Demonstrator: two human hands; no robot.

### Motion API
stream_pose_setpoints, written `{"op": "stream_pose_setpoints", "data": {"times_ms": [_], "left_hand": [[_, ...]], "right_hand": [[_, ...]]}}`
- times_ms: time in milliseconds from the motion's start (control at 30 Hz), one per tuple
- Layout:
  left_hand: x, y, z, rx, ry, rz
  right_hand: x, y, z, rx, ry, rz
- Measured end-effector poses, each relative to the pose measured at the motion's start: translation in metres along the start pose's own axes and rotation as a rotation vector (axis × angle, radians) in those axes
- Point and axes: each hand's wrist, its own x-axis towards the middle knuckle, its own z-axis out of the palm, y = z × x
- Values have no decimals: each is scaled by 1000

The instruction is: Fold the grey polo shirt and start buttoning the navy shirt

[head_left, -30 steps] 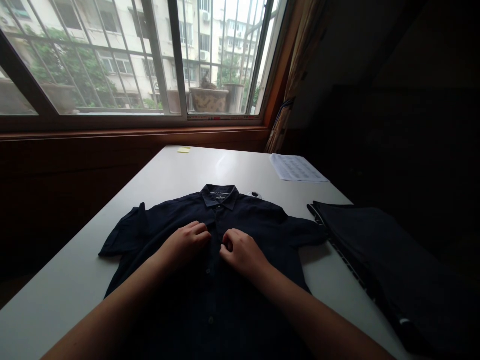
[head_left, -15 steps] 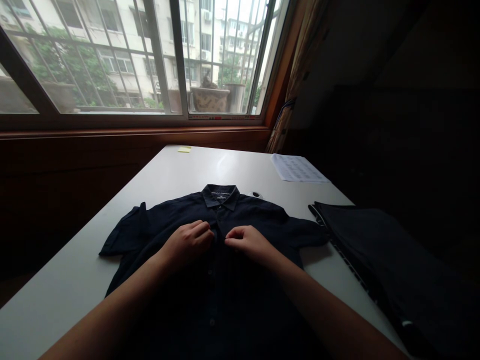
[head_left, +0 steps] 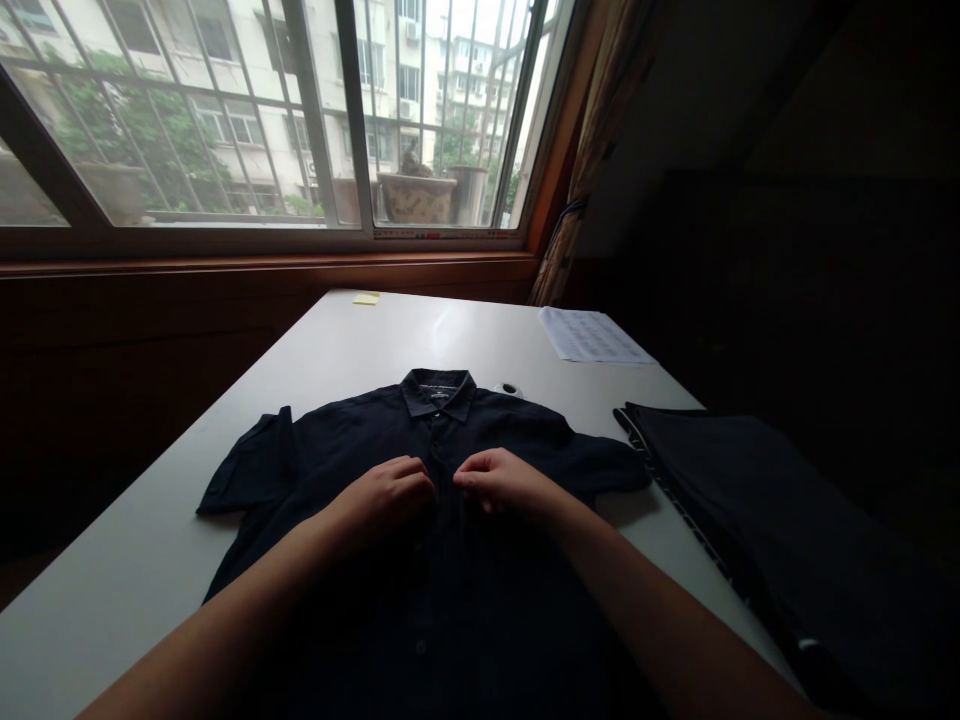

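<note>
A dark navy short-sleeved shirt (head_left: 517,430) lies front up, with its collar (head_left: 439,393) at the far side and both sleeves spread. My left hand (head_left: 395,492) is curled at the front placket, below the collar; its fingertips are partly hidden behind the knuckles. Just right of the placket, my right hand (head_left: 499,478) pinches the shirt's front with thumb and forefinger. A narrow gap of dark cloth lies between the two hands. Small buttons show down the placket, one (head_left: 421,647) well below the hands.
The shirt rests on a white table (head_left: 300,350). Folded dark cloth (head_left: 750,480) lies along the right edge. Printed sheets (head_left: 592,335), a yellow sticky note (head_left: 366,298) and a small white object (head_left: 509,390) with a dark centre lie beyond the shirt. A barred window (head_left: 255,130) is behind.
My left hand has moved slightly down and right along the placket. My right hand has shifted a little, its fingers still pinched. The shirt stays spread in place.
</note>
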Motion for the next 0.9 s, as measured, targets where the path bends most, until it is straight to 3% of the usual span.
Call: {"op": "stream_pose_setpoints", "data": {"times_ms": [100, 267, 533, 900], "left_hand": [[-3, -4, 2, -137, 37, -93], [-6, -4, 5, -158, 71, -175], [-2, 0, 7, -104, 63, -203], [-3, -4, 3, -316, 71, -202]], "right_hand": [[2, 3, -2, -44, -8, 12], [2, 4, -4, -57, -23, 16], [2, 4, -4, -38, -40, -9], [2, 6, 1, -147, -19, -68]]}}
